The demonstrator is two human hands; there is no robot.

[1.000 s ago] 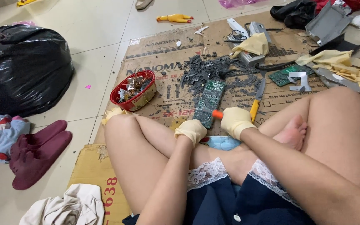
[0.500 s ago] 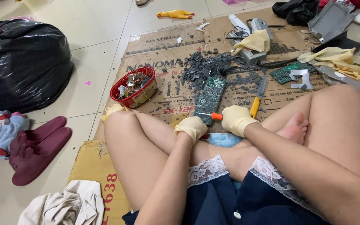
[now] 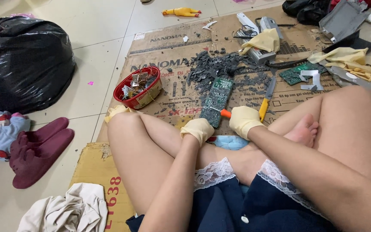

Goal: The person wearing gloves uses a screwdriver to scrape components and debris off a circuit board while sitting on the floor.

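Grey plastic scraps (image 3: pixel 220 68) are crowding the upper middle, beyond your circuit board (image 3: pixel 217 99). Your left hand (image 3: pixel 198 129) is curling at its near edge; your right hand (image 3: pixel 244 121) is clamping an orange-handled tool (image 3: pixel 224 113). Open cardboard (image 3: pixel 104 165) is lying lower left.

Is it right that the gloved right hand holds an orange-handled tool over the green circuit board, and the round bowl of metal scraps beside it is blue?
Not quite. In the head view the bowl is red, not blue. The right hand, orange-handled tool and green circuit board are as described.

Both gloves, left (image 3: pixel 198 129) and right (image 3: pixel 244 120), looked like thin matt rubber. The circuit board (image 3: pixel 218 98) at 12 o'clock had a dull green face, sitting on rough brown cardboard (image 3: pixel 172 47). The bowl (image 3: pixel 137 88) at 10 was glossy red plastic, and the bag (image 3: pixel 22 64) was shiny black plastic.
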